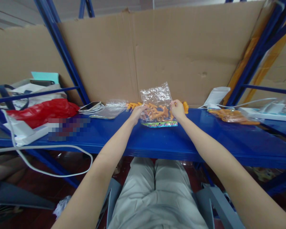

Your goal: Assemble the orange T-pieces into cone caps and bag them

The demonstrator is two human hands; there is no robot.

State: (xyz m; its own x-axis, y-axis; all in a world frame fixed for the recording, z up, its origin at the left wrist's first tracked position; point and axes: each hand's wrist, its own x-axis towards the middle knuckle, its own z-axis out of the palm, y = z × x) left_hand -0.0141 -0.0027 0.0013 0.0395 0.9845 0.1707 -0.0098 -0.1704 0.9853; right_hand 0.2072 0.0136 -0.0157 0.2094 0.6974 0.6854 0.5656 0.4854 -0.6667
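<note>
A clear plastic bag [156, 94] with a colourful printed strip at its near end stands between my hands, over the blue shelf. Inside it lie several orange plastic toy pieces [160, 112], too small to name exactly. My left hand [138, 114] pinches the bag's left edge. On the opposite edge, the fingers of my right hand [177, 109] are closed on the plastic. More orange pieces [132, 105] lie behind my left hand, and another orange piece [186, 107] shows just beyond my right hand.
Flat clear bags [111, 110] and a phone with a coiled white cable [91, 107] lie to the left, near a red plastic bag [46, 111]. Rightward are a bagged orange bundle [232, 116] and a white stand [215, 97]. A cardboard panel [162, 47] closes off the back.
</note>
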